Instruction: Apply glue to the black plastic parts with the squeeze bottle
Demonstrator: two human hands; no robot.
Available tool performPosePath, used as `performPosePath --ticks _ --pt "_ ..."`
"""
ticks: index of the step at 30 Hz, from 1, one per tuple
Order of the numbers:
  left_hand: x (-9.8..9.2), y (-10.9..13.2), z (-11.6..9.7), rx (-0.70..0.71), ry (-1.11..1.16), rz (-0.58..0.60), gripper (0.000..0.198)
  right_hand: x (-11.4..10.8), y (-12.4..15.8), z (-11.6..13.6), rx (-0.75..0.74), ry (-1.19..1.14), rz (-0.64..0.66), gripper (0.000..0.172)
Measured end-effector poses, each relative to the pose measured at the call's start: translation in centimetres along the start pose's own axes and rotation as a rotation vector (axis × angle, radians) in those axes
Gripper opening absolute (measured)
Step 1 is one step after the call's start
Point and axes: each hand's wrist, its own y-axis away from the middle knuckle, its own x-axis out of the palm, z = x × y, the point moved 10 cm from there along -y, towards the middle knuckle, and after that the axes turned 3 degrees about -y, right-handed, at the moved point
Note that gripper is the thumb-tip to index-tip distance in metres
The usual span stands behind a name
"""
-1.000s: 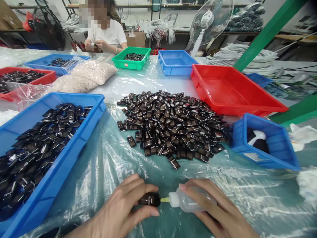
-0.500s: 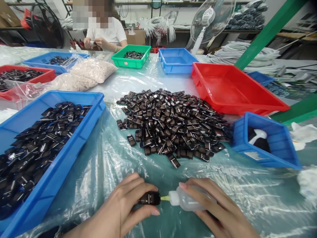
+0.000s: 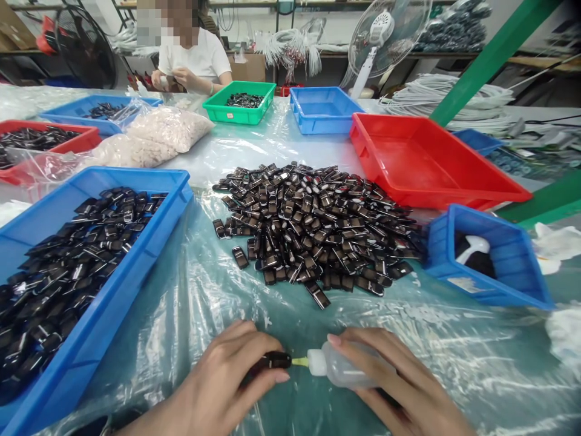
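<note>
Busy workroom here, a white fan [image 3: 380,29] at the upper right and a co-worker in a white shirt [image 3: 195,57] at the upper left, beyond the plastic-covered surface [image 3: 195,290]. A heap of dark pieces [image 3: 313,224] fills the center, a blue bin [image 3: 131,272] of more at left, a red tray [image 3: 436,160] at upper right. Bottom center, the left hand [image 3: 236,363] pinches one black piece [image 3: 278,360], thumb against fingers; the right hand's [image 3: 390,375] grip wraps a clear bottle [image 3: 338,366], yellow nozzle [image 3: 299,362] right at the piece's end!
</note>
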Motion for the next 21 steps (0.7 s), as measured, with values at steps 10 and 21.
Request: performPosePath --ticks 10,21 --pt "-0.31 0.17 -0.56 -0.034 0.031 0.071 0.029 0.26 0.47 -0.08 0.022 0.037 0.029 0.051" --pt "-0.4 0.22 -0.63 -0.029 -0.03 0.054 0.027 -0.45 0.44 0.13 -0.048 0.077 -0.017 0.048"
